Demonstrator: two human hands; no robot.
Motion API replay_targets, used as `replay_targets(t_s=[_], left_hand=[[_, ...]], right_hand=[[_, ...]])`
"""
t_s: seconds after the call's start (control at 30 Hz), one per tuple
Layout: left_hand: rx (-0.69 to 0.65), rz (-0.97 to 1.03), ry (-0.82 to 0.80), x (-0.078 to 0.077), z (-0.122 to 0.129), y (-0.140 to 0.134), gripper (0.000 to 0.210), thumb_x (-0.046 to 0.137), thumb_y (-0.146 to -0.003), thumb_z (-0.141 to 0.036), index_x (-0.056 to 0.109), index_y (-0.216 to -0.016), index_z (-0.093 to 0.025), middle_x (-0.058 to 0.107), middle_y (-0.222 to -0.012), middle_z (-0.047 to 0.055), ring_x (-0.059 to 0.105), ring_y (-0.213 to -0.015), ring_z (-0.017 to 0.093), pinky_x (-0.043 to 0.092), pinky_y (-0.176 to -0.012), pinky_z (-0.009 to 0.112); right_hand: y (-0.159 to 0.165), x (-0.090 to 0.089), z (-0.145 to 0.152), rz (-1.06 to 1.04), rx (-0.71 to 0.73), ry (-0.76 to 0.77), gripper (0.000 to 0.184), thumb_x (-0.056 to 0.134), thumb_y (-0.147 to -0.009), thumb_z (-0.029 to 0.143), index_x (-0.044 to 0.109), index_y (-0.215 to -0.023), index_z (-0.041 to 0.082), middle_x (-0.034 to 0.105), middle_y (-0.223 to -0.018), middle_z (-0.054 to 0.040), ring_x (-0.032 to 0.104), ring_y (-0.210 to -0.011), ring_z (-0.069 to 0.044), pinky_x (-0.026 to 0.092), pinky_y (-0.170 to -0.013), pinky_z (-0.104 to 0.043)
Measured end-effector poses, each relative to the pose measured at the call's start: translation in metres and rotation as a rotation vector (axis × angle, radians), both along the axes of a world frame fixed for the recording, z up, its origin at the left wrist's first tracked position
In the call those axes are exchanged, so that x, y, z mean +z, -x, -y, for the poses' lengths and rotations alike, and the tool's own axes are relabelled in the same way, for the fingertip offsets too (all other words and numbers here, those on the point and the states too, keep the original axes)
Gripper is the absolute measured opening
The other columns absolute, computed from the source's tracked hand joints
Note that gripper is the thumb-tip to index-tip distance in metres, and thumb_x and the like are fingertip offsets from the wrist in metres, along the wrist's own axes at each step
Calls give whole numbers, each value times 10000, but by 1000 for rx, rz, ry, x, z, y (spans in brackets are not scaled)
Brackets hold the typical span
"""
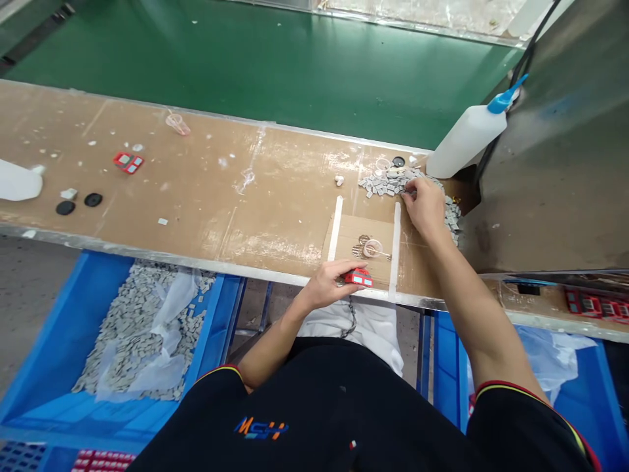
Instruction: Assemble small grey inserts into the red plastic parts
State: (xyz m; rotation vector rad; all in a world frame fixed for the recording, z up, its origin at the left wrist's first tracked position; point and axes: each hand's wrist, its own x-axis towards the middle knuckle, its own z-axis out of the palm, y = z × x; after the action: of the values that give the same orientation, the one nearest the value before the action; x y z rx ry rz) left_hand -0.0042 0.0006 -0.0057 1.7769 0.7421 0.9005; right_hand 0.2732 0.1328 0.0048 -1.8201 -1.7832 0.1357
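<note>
My left hand (330, 283) is closed around a small red plastic part (358, 277) with pale grey pieces set in it, just over the front edge of the bench. My right hand (425, 202) reaches to a pile of small grey pieces (388, 181), its thumb and fingertips pinched together at the pile's right side. Whether a piece sits between those fingertips is too small to see. Between the hands a cardboard pad (351, 229) lies taped down by white strips, bearing a small round cup (372, 248) with a thin stick across it.
A white squeeze bottle (464, 141) with a blue nozzle stands behind the pile, near a metal panel (555, 164). Beyond the bench runs a green conveyor belt (275, 65). Another red part (128, 162) lies at left. Below, a blue bin (54, 334) holds many grey pieces.
</note>
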Motion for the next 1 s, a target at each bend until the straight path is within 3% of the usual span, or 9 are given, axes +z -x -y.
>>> replay_targets(t_s=[0.23, 0.37, 0.47, 0.7, 0.77, 0.87, 1.0], left_hand=[[-7, 7, 0, -1, 0, 1, 360, 729, -877, -296, 705, -1206, -153, 770, -1130, 138, 748, -952, 198, 624, -845, 341], [-15, 31, -9, -1, -1, 0, 371, 725, -885, -314, 701, -1214, -145, 773, -1122, 142, 748, -970, 206, 621, -858, 351], [-15, 20, -13, 0, -1, 1, 387, 734, -880, -320, 697, -1228, -155, 778, -1108, 137, 747, -977, 210, 618, -871, 366], [-70, 39, -46, -3, -4, 5, 433, 722, -890, -269, 652, -1308, -182, 778, -1131, 124, 735, -1045, 215, 607, -936, 413], [-104, 78, -52, -5, -5, 5, 463, 694, -907, -241, 610, -1360, -196, 776, -1145, 116, 733, -1061, 210, 602, -957, 423], [-139, 148, 37, -7, -4, 4, 480, 664, -916, -196, 574, -1387, -178, 769, -1159, 132, 747, -1037, 201, 619, -922, 388], [-144, 159, 229, -6, -1, 4, 383, 742, -858, -206, 644, -1222, -141, 770, -1117, 147, 766, -978, 205, 631, -839, 313]], right_hand=[[-11, 9, 29, -123, 251, 71, 239, 562, -747, 133, 660, -949, 216, 675, -916, -62, 618, -808, -220, 526, -749, -367], [-13, 12, 39, -150, 161, 9, 126, 572, -805, 207, 670, -883, 206, 666, -928, -72, 605, -767, -199, 527, -723, -351], [-10, 10, 34, -126, 92, 44, 93, 611, -820, 241, 694, -837, 202, 664, -866, -67, 581, -693, -189, 527, -761, -381], [-6, 12, 22, -56, 92, 84, 50, 685, -750, 206, 691, -701, 207, 667, -759, -51, 589, -679, -199, 514, -721, -369], [-5, 24, 36, -107, 38, 95, 76, 679, -760, 199, 681, -684, 205, 674, -721, -41, 604, -666, -199, 513, -711, -364], [9, 49, 79, -271, -24, 97, 86, 685, -804, 257, 699, -742, 200, 690, -701, -28, 629, -651, -191, 512, -664, -333], [44, 69, 149, -513, 127, 163, 127, 679, -864, 324, 694, -812, 210, 702, -751, -22, 644, -673, -173, 507, -611, -289]])
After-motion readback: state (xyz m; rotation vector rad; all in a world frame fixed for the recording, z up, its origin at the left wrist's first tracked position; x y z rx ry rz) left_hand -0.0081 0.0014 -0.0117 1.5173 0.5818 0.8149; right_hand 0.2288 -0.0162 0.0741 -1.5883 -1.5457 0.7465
